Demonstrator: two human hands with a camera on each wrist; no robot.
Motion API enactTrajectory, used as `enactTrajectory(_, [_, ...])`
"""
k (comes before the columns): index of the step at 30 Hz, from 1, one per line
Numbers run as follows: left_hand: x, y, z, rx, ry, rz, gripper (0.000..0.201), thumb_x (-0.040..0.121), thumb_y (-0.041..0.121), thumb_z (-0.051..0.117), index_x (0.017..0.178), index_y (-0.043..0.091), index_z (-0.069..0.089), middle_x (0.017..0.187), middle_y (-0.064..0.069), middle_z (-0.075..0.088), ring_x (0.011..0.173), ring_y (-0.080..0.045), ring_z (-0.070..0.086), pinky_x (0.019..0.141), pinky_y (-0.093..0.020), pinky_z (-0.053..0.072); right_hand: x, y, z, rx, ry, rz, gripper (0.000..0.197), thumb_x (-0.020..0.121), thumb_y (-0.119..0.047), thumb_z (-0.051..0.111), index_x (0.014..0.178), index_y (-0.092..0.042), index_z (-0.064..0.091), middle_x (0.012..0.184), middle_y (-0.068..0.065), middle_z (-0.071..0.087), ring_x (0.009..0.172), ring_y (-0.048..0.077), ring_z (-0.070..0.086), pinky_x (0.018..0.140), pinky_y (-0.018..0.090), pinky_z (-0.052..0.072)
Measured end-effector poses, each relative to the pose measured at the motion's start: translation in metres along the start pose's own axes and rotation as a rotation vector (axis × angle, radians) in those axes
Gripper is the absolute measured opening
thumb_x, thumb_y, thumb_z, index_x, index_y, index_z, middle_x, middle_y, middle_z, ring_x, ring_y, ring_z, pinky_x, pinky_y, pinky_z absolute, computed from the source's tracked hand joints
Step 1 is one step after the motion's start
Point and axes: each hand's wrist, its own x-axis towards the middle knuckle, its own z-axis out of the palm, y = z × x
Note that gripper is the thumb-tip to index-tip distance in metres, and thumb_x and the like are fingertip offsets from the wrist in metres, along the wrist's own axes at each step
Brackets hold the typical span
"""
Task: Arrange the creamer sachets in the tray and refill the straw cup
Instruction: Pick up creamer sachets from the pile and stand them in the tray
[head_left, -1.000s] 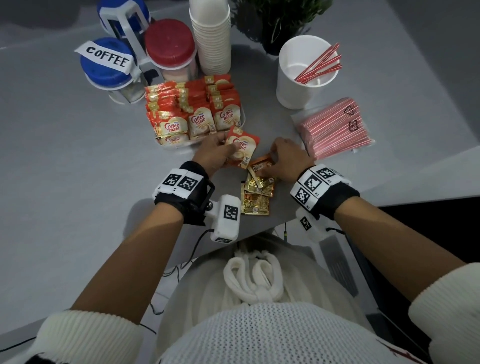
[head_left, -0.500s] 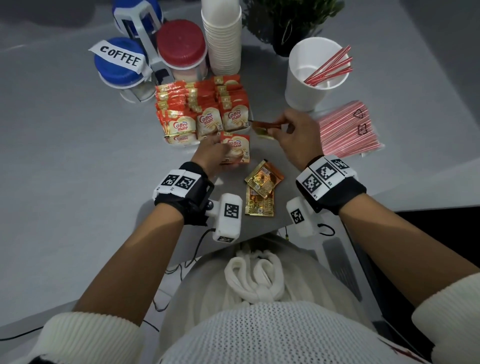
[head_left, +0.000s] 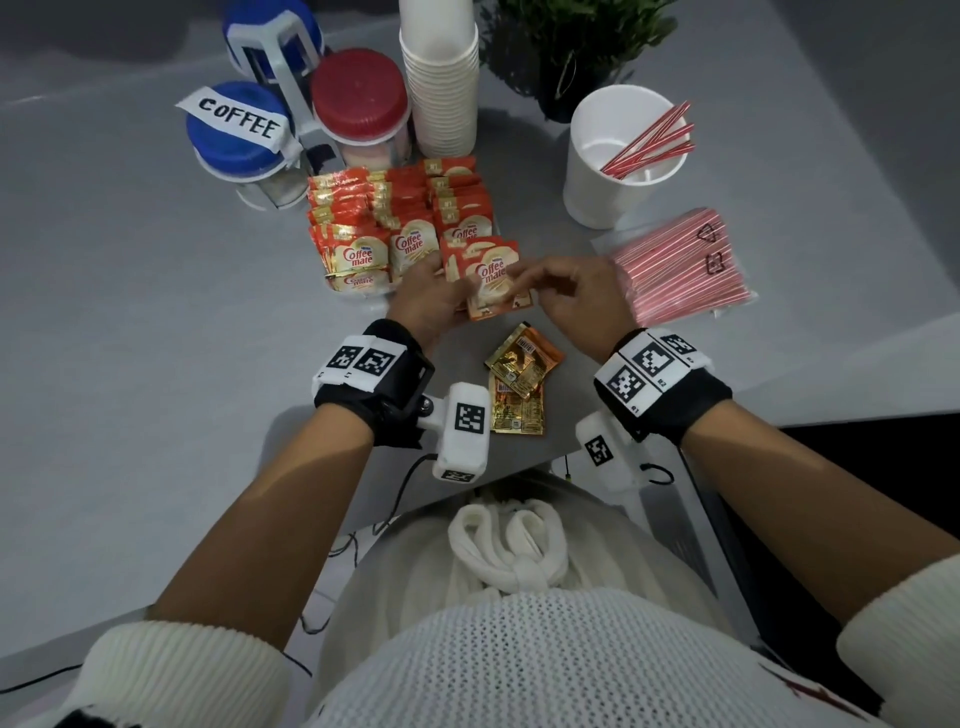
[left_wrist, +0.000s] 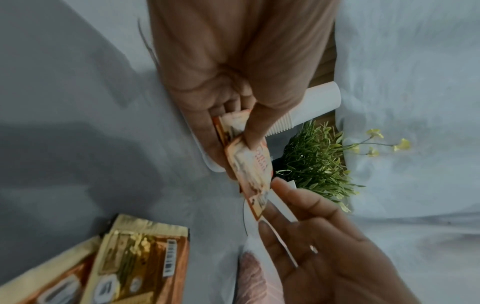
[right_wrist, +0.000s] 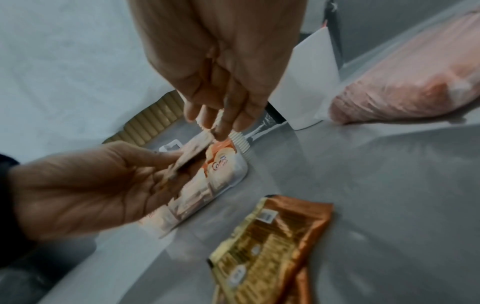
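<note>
Rows of red Coffee mate sachets stand in the small tray at the table's middle. Just in front of the tray, my left hand grips a few creamer sachets between thumb and fingers. My right hand meets them from the right and pinches the edge of the front sachet. Loose sachets lie gold side up on the table between my wrists. The white straw cup, far right, holds a few red-striped straws.
A sealed pack of red-striped straws lies right of my right hand. Behind the tray stand a stack of paper cups, a red-lidded jar, blue-lidded jars with a COFFEE label, and a plant. The table edge runs just below my wrists.
My right hand took a sachet from the loose pile, lifted it and carried it left to the sachets in my left hand. The left hand rose a little toward the tray.
</note>
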Motion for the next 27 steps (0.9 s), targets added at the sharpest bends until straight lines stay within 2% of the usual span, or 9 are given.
enactTrajectory(4, [0.000,0.002,0.001,0.022,0.031,0.073,0.036,0.090,-0.005,0.048,0.127,-0.003,0.045,0.126,-0.023,0.056,0.112,-0.034,0.057,0.081,-0.039,0.053,0.010,-0.004,-0.001,-0.009,0.122,0.142,0.020,0.083,-0.001,0.059,0.102,-0.001,0.064,0.086,-0.001,0.062,0.068,-0.003,0.052,0.063,0.009,0.043])
enactTrajectory(6, [0.000,0.002,0.002,0.045,0.022,0.101,0.036,0.091,-0.004,0.048,0.127,-0.002,0.046,0.124,-0.022,0.057,0.106,-0.030,0.059,0.083,-0.040,0.053,0.016,-0.005,0.001,0.010,0.053,0.223,0.031,0.083,-0.007,0.063,0.113,-0.003,0.058,0.076,-0.007,0.054,0.064,0.001,0.050,0.057,0.010,0.042])
enactTrajectory(9, [0.000,0.002,0.002,0.066,-0.009,0.119,0.035,0.093,0.001,0.047,0.128,0.001,0.046,0.121,-0.021,0.058,0.103,-0.028,0.058,0.086,-0.041,0.052,0.023,-0.009,0.005,0.010,-0.027,0.269,0.032,0.084,-0.005,0.063,0.114,0.001,0.057,0.065,-0.004,0.053,0.055,0.006,0.052,0.050,0.013,0.043])
enactTrajectory(13, [0.002,-0.002,0.005,0.151,-0.014,0.113,0.036,0.094,0.008,0.049,0.129,0.005,0.043,0.117,-0.016,0.056,0.103,-0.027,0.057,0.071,-0.026,0.052,0.030,-0.009,0.011,0.062,-0.021,0.294,0.029,0.084,-0.002,0.062,0.112,0.005,0.056,0.061,-0.001,0.052,0.040,-0.001,0.053,0.044,0.013,0.044])
enactTrajectory(18, [0.004,0.002,0.004,0.216,-0.022,0.153,0.041,0.093,0.003,0.047,0.133,0.007,0.038,0.115,-0.009,0.054,0.102,-0.021,0.054,0.070,-0.023,0.051,0.040,-0.018,0.009,0.103,-0.074,0.348,0.020,0.082,-0.003,0.065,0.099,-0.002,0.057,0.063,0.001,0.055,0.042,0.000,0.054,0.044,0.013,0.045])
enactTrajectory(20, [0.008,0.009,0.001,0.296,-0.024,0.194,0.040,0.093,0.002,0.047,0.132,0.006,0.038,0.116,-0.010,0.054,0.104,-0.022,0.055,0.078,-0.031,0.051,0.049,-0.024,0.004,0.141,-0.072,0.329,0.013,0.081,0.000,0.065,0.081,-0.008,0.054,0.067,0.003,0.056,0.048,0.004,0.054,0.044,0.013,0.044])
enactTrajectory(22, [0.012,0.017,-0.003,0.423,0.019,0.247,0.039,0.093,0.004,0.047,0.131,0.006,0.041,0.123,-0.014,0.056,0.109,-0.027,0.056,0.089,-0.040,0.049,0.061,-0.029,-0.001,0.138,-0.076,0.278,0.024,0.080,0.003,0.064,0.070,-0.014,0.049,0.067,0.005,0.057,0.046,0.004,0.055,0.044,0.014,0.045])
enactTrajectory(24, [0.017,0.025,-0.009,0.579,0.108,0.305,0.034,0.092,0.009,0.050,0.125,0.004,0.048,0.123,-0.015,0.058,0.112,-0.029,0.055,0.093,-0.038,0.046,0.072,-0.033,-0.002,0.071,-0.076,0.215,0.030,0.080,0.005,0.063,0.067,-0.017,0.047,0.064,0.004,0.056,0.042,0.002,0.056,0.045,0.015,0.047])
enactTrajectory(27, [0.024,0.032,-0.017,0.724,0.214,0.337,0.030,0.090,0.008,0.054,0.119,0.000,0.053,0.120,-0.015,0.060,0.112,-0.027,0.056,0.094,-0.032,0.044,0.086,-0.033,0.000,-0.061,-0.039,0.141,0.036,0.079,0.005,0.063,0.064,-0.022,0.045,0.063,0.003,0.055,0.052,0.012,0.059,0.057,0.031,0.054])
